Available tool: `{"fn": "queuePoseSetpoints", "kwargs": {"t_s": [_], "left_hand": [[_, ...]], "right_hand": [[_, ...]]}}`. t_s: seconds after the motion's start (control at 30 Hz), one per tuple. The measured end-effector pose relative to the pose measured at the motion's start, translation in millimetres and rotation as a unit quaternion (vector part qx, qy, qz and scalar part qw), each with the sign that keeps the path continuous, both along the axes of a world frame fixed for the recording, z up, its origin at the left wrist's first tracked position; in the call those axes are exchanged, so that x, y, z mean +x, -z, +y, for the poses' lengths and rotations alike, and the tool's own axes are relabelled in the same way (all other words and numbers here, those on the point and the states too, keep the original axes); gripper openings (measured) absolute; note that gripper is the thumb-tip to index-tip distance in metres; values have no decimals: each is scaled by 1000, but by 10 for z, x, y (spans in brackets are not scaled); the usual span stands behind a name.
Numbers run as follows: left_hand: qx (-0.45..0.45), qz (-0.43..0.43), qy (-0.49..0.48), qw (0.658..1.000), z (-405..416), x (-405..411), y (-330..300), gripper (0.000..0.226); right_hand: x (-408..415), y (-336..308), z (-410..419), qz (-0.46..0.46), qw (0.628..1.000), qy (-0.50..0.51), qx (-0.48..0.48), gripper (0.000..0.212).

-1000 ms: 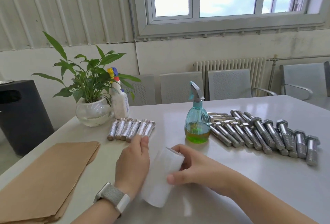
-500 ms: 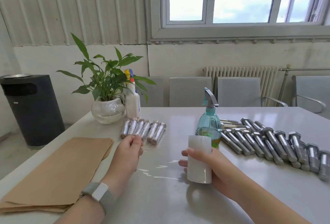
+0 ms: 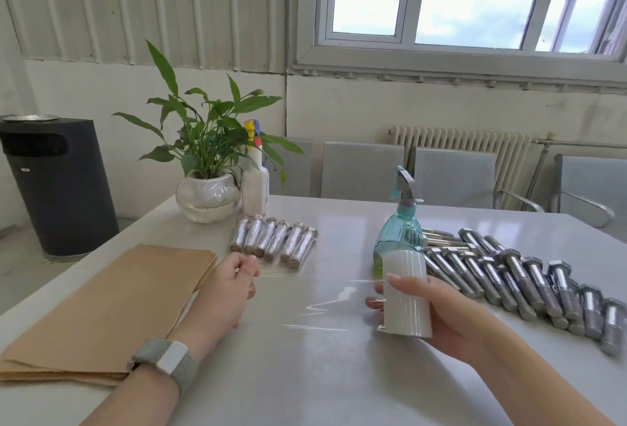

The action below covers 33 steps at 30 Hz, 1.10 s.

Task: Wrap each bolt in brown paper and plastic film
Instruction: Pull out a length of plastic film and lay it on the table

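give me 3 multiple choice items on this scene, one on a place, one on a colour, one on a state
1. Where does the stack of brown paper lie?
A. on the table's left side, by the left hand
B. under the bare bolts
C. on a chair

2. What colour is the spray bottle behind the film roll?
A. red
B. teal
C. black

3. How is the film roll right now?
A. lying flat on the table
B. standing beside the plant
C. held upright in the right hand, film drawn out toward the left hand

Key:
1 A: the paper lies beside the left hand, far from the bare bolts.
2 B: its body is see-through teal with greenish liquid at the bottom.
3 C: the right hand grips the roll, and a clear sheet stretches to the left hand's pinch.
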State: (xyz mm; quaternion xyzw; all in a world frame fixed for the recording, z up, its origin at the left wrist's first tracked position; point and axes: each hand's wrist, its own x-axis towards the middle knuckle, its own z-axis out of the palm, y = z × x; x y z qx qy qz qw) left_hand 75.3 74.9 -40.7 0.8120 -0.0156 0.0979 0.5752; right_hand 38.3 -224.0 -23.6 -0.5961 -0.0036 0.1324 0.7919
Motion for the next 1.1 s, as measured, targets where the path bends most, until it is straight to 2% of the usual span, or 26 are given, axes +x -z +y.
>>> {"fn": "queuePoseSetpoints", "kwargs": {"t_s": [0.17, 0.3, 0.47, 0.73, 0.83, 0.93, 1.0, 1.1], "left_hand": [[38, -27, -12, 999, 86, 51, 1, 27], [7, -2, -20, 1000, 238, 123, -6, 26], [-57, 33, 15, 998, 321, 166, -11, 26], [-83, 57, 31, 994, 338, 191, -11, 26], [-13, 45, 1, 999, 368, 196, 6, 27], [130, 30, -18, 991, 368, 175, 66, 27], [227, 27, -33, 973, 358, 159, 93, 27], [368, 22, -56, 928, 307, 99, 111, 27]], "right_hand": [[10, -17, -62, 39, 999, 14, -27, 62], [42, -45, -194, 68, 997, -29, -6, 50], [43, -80, -283, 45, 998, 5, -45, 65], [67, -112, -457, 59, 992, 34, -104, 60], [38, -158, -596, 63, 989, 19, -130, 58], [-19, -212, -663, 80, 965, 21, -250, 72], [-40, -234, -700, 80, 934, 51, -346, 81], [-61, -250, -750, 69, 890, 74, -445, 85]]}}
